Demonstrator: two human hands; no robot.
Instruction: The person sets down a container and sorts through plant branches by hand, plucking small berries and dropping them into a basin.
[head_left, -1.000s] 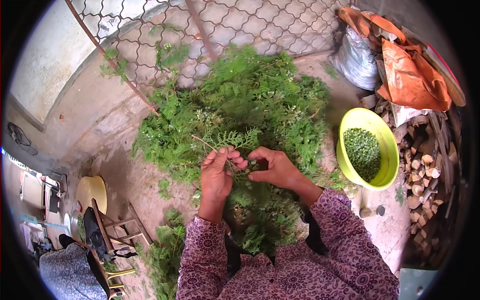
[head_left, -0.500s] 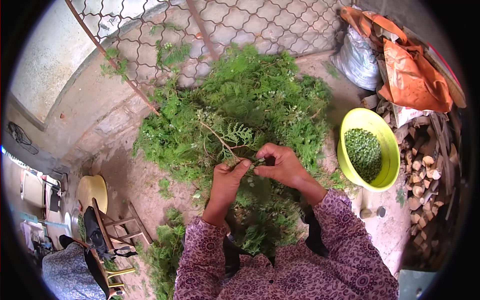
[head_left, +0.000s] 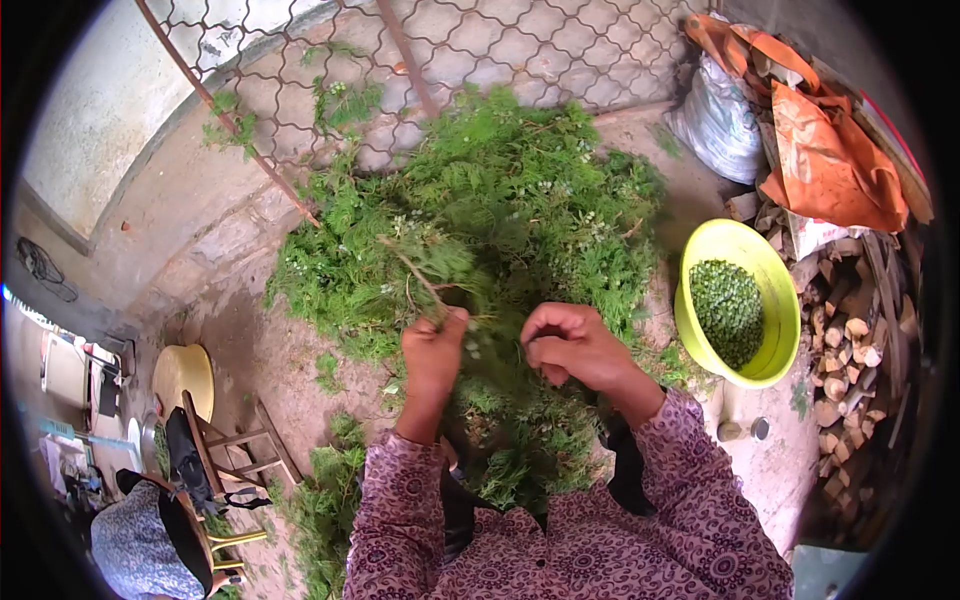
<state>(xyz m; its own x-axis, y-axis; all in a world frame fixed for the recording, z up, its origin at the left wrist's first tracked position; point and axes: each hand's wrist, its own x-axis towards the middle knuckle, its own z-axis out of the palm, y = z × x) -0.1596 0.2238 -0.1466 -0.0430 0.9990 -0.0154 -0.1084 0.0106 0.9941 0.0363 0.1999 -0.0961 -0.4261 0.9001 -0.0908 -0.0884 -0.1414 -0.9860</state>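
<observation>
My left hand point(head_left: 434, 355) pinches a thin brown stem of a green sprig point(head_left: 425, 280), whose leafy end is blurred. To its right, apart from the sprig, my right hand point(head_left: 575, 348) has its fingers curled together; whatever they may hold is hidden. Beneath and beyond both hands spreads a big pile of feathery green branches point(head_left: 560, 200) with small pale cones. A yellow basin point(head_left: 777, 300) stands on the ground at the right, with many small green cones point(head_left: 727, 312) inside.
A metal lattice point(head_left: 520, 50) runs along the top. Split firewood point(head_left: 835, 380), an orange bag point(head_left: 835, 165) and a white sack point(head_left: 718, 125) are at the right. At the lower left are a wooden stool frame point(head_left: 245, 445), a straw-coloured round object point(head_left: 185, 380) and patterned blue cloth point(head_left: 140, 545).
My hands met at the sprig half a second ago and are now apart. My right hand has moved right and slightly down; my left hand has shifted a little left with the stem.
</observation>
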